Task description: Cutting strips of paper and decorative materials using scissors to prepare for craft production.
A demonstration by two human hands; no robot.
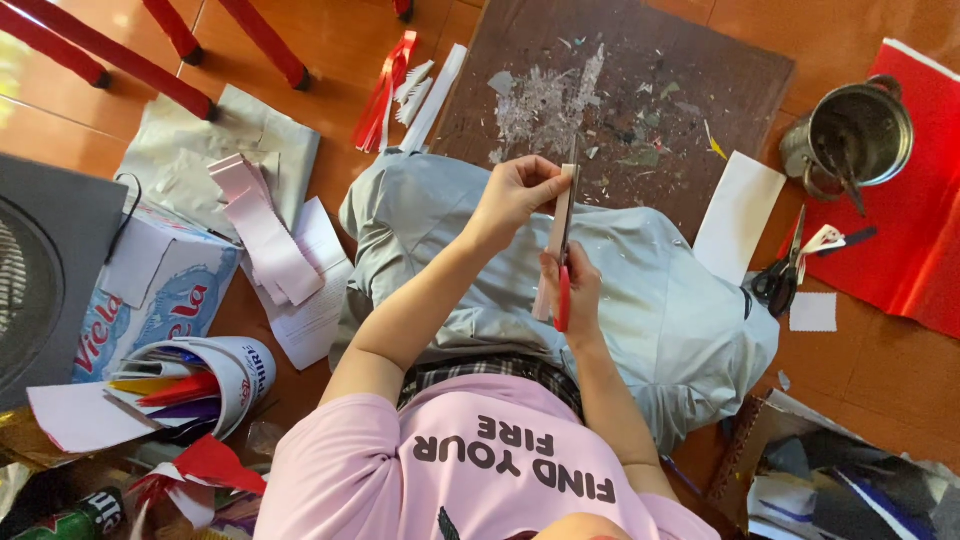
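- While my left hand pinches the top of a pale pink paper strip, fingers closed on its upper end, I hold it upright over the grey cloth on my lap.
- My right hand is clamped round red-handled scissors, the blades running up alongside the strip; I'd say I'm mid-cut down its length.
- Next, as I judge it, comes a steady closing of the blades while the left hand keeps the paper taut and straight.
- Counting now: one strip in hand, and one loose bundle of pink strips lying off to my left on the floor.
- One spare pair of black-handled scissors on my right, well apart from my hands.
- One metal pot beside the red sheet, one brown board littered with scraps, and two white paper pieces, large and small.
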